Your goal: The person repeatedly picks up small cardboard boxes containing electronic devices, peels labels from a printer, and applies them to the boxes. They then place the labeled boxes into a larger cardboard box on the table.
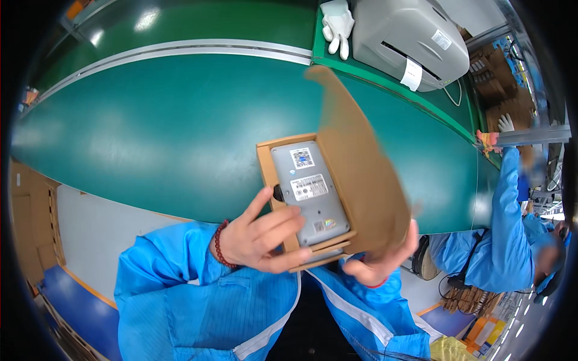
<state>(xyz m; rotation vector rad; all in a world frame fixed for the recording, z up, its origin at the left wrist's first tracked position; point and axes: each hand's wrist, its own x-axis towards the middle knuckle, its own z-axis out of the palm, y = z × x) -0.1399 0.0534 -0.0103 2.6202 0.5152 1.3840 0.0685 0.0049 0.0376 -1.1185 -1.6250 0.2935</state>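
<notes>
An open brown cardboard box (267, 165) is tilted at the near edge of the green bench, its tall lid raised on the right and blurred at the edges. Inside lies a flat grey metal device (308, 209) with white labels and a small shiny sticker on its face. My left hand (257, 236), a red bead bracelet at its wrist, grips the box's left near side, with fingers resting over the device's lower left part. My right hand (385, 259) is closed round the lower right of the box lid; some of its fingers are hidden behind the cardboard.
A grey label printer (412, 42) with a white label sticking out stands at the back right, beside a white glove (337, 27). A metal rail (180, 48) runs along the far side of the green bench (150, 120). At right a person in blue (481, 259) sits close by.
</notes>
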